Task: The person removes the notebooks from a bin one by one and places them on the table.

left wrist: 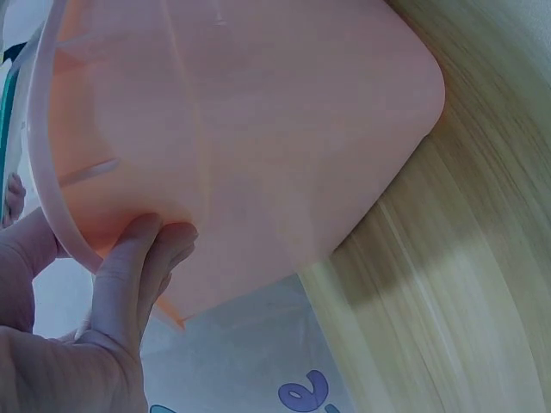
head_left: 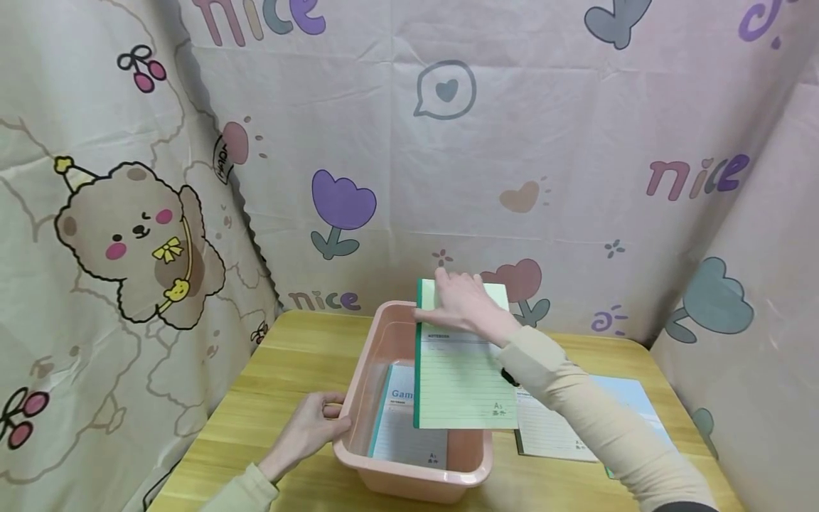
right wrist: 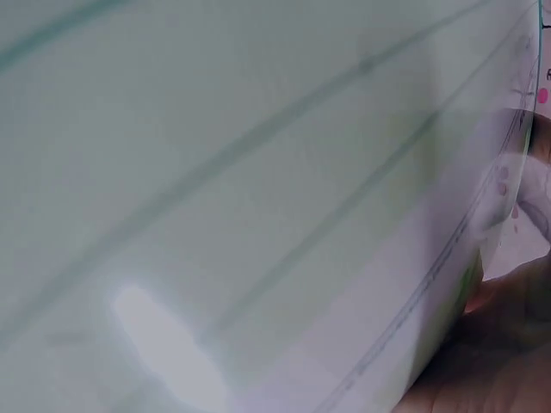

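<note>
My left hand (head_left: 310,430) grips the left rim of a pink plastic basin (head_left: 416,475). In the left wrist view the thumb is at the rim and the fingers (left wrist: 129,267) lie against the outer wall. My right hand (head_left: 470,306) holds a light green lined notebook (head_left: 461,387) by its upper part, raised over the basin's right side. The notebook's dark green spine faces left. Inside the basin lies a notebook marked "Gam" (head_left: 406,430), its right part hidden behind the green one. Lined green paper (right wrist: 258,172) fills most of the right wrist view.
On the wooden table (head_left: 307,348), right of the basin, lie a white lined notebook (head_left: 550,430) and a light blue one (head_left: 623,391), partly covered by my right sleeve. A printed curtain (head_left: 448,199) hangs behind the table and along both sides.
</note>
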A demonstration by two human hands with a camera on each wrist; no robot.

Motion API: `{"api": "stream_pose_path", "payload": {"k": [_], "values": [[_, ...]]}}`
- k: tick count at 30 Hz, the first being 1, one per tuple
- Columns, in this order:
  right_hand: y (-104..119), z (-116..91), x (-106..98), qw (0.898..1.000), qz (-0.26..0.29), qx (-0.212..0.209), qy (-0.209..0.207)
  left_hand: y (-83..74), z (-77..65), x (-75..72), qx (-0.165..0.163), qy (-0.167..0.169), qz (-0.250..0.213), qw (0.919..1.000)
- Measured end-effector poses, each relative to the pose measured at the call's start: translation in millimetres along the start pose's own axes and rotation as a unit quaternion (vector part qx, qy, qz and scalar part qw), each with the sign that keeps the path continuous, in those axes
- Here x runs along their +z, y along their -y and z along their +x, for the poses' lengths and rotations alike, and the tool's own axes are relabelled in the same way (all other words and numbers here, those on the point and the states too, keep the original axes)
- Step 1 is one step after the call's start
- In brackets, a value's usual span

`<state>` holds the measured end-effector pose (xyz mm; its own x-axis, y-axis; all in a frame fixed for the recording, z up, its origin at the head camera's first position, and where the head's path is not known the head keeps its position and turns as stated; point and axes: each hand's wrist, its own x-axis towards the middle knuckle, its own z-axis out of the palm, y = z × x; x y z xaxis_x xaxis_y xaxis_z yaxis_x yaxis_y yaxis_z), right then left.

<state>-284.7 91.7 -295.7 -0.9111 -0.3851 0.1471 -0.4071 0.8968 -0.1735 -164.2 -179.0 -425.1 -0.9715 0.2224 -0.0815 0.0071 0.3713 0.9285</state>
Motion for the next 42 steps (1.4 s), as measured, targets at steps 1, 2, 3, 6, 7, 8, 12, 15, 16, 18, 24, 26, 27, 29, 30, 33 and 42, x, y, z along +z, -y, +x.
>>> {"api": "stream_pose_path", "payload": {"k": [1, 2, 3, 6, 7, 8, 12, 15, 16, 18, 24, 26, 27, 29, 30, 33, 42], "values": [[-5, -4, -1, 1.000, 0.002, 0.000, -0.003, -0.2, 0.4, 0.0, 0.000, -0.001, 0.001, 1.0000], [-10, -8, -1, 1.000, 0.003, 0.001, -0.005, -0.3, 0.4, 0.1, -0.001, -0.002, 0.003, 1.0000], [-14, -12, -1, 1.000, 0.007, 0.005, -0.004, -0.4, 0.5, 0.2, 0.000, -0.002, 0.003, 1.0000], [-31, -24, 0, 1.000, 0.013, 0.010, -0.006, -0.3, 0.4, 0.3, 0.003, -0.001, 0.002, 1.0000], [-37, -28, 1, 1.000, 0.014, 0.012, -0.008, -0.2, 0.2, 0.3, 0.003, -0.001, 0.002, 1.0000], [-42, -32, 2, 1.000, 0.015, 0.014, -0.010, -0.1, 0.0, 0.4, 0.003, -0.001, 0.002, 1.0000], [-66, -49, 7, 0.999, 0.011, 0.020, -0.029, 0.1, -0.1, 0.4, 0.003, 0.001, 0.001, 1.0000], [-83, -60, 13, 0.999, 0.013, 0.029, -0.038, 0.5, -0.1, 0.8, 0.001, 0.001, 0.000, 1.0000], [-89, -64, 15, 0.999, 0.015, 0.033, -0.038, 0.5, -0.1, 0.9, 0.001, 0.001, 0.000, 1.0000], [-100, -72, 19, 0.998, 0.023, 0.042, -0.038, 0.6, -0.1, 0.9, 0.000, 0.001, -0.001, 1.0000], [-128, -94, 31, 0.997, 0.032, 0.058, -0.033, 0.0, 0.0, 0.7, -0.006, 0.004, -0.004, 1.0000], [-136, -100, 38, 0.997, 0.027, 0.059, -0.035, -0.5, 0.2, 0.6, -0.007, 0.004, -0.005, 1.0000], [-140, -103, 43, 0.997, 0.024, 0.059, -0.037, -0.7, 0.3, 0.5, -0.008, 0.004, -0.005, 0.9999], [-147, -109, 52, 0.997, 0.017, 0.057, -0.041, -0.8, 0.1, 0.7, -0.008, 0.005, -0.006, 0.9999], [-151, -112, 57, 0.997, 0.015, 0.057, -0.043, -0.8, 0.0, 0.7, -0.007, 0.005, -0.005, 0.9999], [-162, -119, 73, 0.997, 0.009, 0.055, -0.044, -0.8, 0.0, 0.9, -0.004, 0.005, -0.004, 1.0000], [-189, -135, 129, 0.998, 0.021, 0.050, -0.033, -0.1, 0.3, 1.1, -0.006, 0.001, -0.008, 1.0000]]}}
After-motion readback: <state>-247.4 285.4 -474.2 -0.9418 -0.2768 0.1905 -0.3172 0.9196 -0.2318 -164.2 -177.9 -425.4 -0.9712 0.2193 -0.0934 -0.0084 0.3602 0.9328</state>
